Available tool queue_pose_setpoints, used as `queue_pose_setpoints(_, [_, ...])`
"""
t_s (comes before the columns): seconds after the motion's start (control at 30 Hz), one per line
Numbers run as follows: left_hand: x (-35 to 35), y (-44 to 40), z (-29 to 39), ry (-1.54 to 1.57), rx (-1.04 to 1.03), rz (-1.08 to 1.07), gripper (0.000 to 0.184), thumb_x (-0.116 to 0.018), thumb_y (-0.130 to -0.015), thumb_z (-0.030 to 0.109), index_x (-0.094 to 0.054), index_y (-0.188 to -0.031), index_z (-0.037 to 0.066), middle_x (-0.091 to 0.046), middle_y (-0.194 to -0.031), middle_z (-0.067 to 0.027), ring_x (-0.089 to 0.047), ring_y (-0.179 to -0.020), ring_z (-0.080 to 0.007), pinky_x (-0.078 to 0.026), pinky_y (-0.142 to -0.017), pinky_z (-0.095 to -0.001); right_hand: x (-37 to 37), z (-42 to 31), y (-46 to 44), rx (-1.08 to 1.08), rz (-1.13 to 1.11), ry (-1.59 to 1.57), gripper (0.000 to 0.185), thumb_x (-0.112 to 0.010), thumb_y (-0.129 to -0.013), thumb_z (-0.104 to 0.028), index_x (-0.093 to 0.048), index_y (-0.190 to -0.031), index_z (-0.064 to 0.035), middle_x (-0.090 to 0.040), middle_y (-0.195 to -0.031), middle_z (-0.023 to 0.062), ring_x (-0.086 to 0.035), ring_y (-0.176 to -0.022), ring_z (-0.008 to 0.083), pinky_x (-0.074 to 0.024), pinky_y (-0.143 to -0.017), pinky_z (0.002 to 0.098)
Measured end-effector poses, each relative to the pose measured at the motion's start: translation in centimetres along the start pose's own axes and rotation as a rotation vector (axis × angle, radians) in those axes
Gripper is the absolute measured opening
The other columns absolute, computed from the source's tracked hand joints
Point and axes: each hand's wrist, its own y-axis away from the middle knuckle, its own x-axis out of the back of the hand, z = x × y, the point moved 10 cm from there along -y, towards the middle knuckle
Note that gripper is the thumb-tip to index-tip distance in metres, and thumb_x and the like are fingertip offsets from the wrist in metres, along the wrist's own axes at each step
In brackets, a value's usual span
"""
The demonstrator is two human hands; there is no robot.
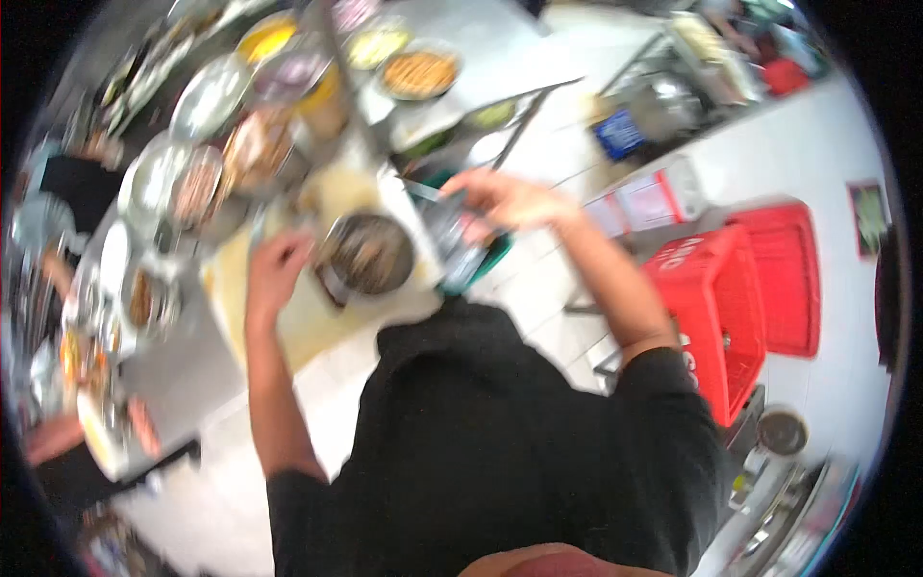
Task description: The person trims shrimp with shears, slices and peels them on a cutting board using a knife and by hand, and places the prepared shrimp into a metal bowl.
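Holds the left hand (277, 271) just above a cream cutting board (226, 287) on the tabletop (183, 365), with the fingers curled inward to a narrow bend; cannot tell, through the blur, whether gripping anything. Reaches with the right hand (500, 200) past the edge of the tabletop, over a green bin (495, 260) lined with clear plastic (458, 234), with bent fingers near a thin pale strip (420, 189); cannot tell whether pinching it. Between the two hands, on the cutting board: a round metal bowl (370, 252) with dark brown contents. Beyond the left hand: a bowl of pale pinkish food (197, 185). Farther off: a round tray of orange-brown food (419, 73). At right, well apart from both hands: a red crate (711, 317) beside a red lid (784, 279). At far left, near the tabletop: a co-worker's hand (142, 426).
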Motion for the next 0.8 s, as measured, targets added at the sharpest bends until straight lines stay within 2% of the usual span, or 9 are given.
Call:
queue_pose_setpoints(0.03, [0.2, 0.2, 0.0, 0.013, 0.095, 0.021, 0.026, -0.072, -0.089, 0.016, -0.072, -0.109, 0.0, -0.072, -0.089, -0.0047, -0.062, -0.082, -0.0101, -0.05, -0.075, -0.0265, 1.2, -0.8, 1.7, 0.015, 0.057, 0.02, 0.065, -0.077, -0.082, -0.002, -0.048, -0.139, -0.0094, -0.063, -0.097, 0.0062, -0.059, -0.082, 0.0114, -0.053, -0.073, 0.0297])
queue_pose_setpoints(0.07, [0.3, 0.4, -0.5, 0.075, 0.103, 0.074, 0.025, -0.072, -0.088, 0.012, -0.072, -0.109, -0.001, -0.069, -0.084, -0.0027, -0.06, -0.078, -0.0092, -0.049, -0.072, -0.0253, 1.6, 0.2, 2.2, 0.065, -0.017, -0.313, 0.057, -0.066, -0.087, 0.001, -0.047, -0.14, -0.0086, -0.065, -0.1, 0.0085, -0.06, -0.079, 0.0115, -0.0534, -0.073, 0.0286])
queue_pose_setpoints(0.1, [0.7, 0.8, 1.4, 0.0, 0.093, 0.097, 0.023, -0.072, -0.087, 0.008, -0.072, -0.109, -0.001, -0.064, -0.08, 0.0007, -0.057, -0.073, -0.0085, -0.047, -0.068, -0.0242, 1.9, 0.1, 2.7, 0.099, 0.012, -0.391, 0.05, -0.057, -0.091, 0.002, -0.048, -0.139, -0.0076, -0.067, -0.103, 0.0109, -0.061, -0.077, 0.0112, -0.0538, -0.072, 0.0274])
queue_pose_setpoints(0.13, [0.2, 0.8, 1.4, 0.093, 0.095, 0.098, 0.023, -0.071, -0.088, 0.007, -0.072, -0.109, -0.001, -0.062, -0.079, 0.0019, -0.055, -0.072, -0.0082, -0.046, -0.067, -0.0237, 2.4, -0.5, 3.0, 0.097, 0.071, -0.438, 0.046, -0.064, -0.094, -0.005, -0.049, -0.137, -0.0045, -0.068, -0.098, 0.0123, -0.064, -0.071, 0.0146, -0.0544, -0.065, 0.0285])
queue_pose_setpoints(0.3, [-0.7, 0.2, 1.5, 0.245, 0.11, 0.148, 0.022, -0.07, -0.088, 0.006, -0.073, -0.109, 0.0, -0.062, -0.08, 0.0034, -0.054, -0.071, -0.007, -0.044, -0.065, -0.0224, 5.2, -3.6, 1.7, 0.209, 0.248, -0.558, 0.032, -0.056, -0.099, -0.005, -0.052, -0.131, 0.001, -0.069, -0.098, 0.0165, -0.067, -0.07, 0.0178, -0.0572, -0.06, 0.0306])
queue_pose_setpoints(0.4, [0.2, 0.9, 1.9, 0.177, 0.125, 0.258, 0.024, -0.07, -0.089, 0.009, -0.072, -0.111, 0.001, -0.064, -0.081, 0.0023, -0.053, -0.071, -0.0067, -0.043, -0.063, -0.0227, 8.5, -8.4, 1.4, 0.305, 0.382, -0.594, 0.034, -0.052, -0.096, -0.003, -0.054, -0.129, 0.0037, -0.069, -0.104, 0.0157, -0.069, -0.076, 0.0212, -0.0586, -0.071, 0.0306])
queue_pose_setpoints(0.5, [-0.1, 1.9, 3.0, 0.386, 0.145, 0.309, 0.021, -0.07, -0.088, 0.005, -0.073, -0.109, 0.003, -0.064, -0.079, 0.0042, -0.05, -0.067, -0.0034, -0.042, -0.061, -0.0204, 12.1, -15.1, 0.7, 0.482, 0.458, -0.528, 0.042, -0.05, -0.09, 0.005, -0.052, -0.132, 0.0066, -0.069, -0.109, 0.0177, -0.072, -0.087, 0.0229, -0.0577, -0.077, 0.029])
queue_pose_setpoints(0.53, [-0.1, 2.4, 3.2, 0.414, 0.145, 0.336, 0.021, -0.07, -0.088, 0.004, -0.073, -0.109, 0.003, -0.064, -0.079, 0.0041, -0.051, -0.066, -0.0034, -0.042, -0.062, -0.0204, 13.8, -16.4, 0.0, 0.511, 0.493, -0.466, 0.038, -0.052, -0.095, 0.003, -0.051, -0.133, 0.0052, -0.066, -0.117, 0.0236, -0.07, -0.098, 0.0276, -0.0585, -0.086, 0.0385])
queue_pose_setpoints(0.8, [0.3, 7.1, 3.8, 0.528, 0.177, 0.526, 0.023, -0.067, -0.089, 0.001, -0.072, -0.111, -0.001, -0.066, -0.079, 0.0014, -0.051, -0.066, -0.005, -0.042, -0.062, -0.021, 21.8, -31.9, -8.7, 0.746, 0.456, -0.383, 0.034, -0.059, -0.091, 0.001, -0.055, -0.121, 0.0168, -0.067, -0.107, 0.0194, -0.07, -0.095, 0.0264, -0.0564, -0.089, 0.032])
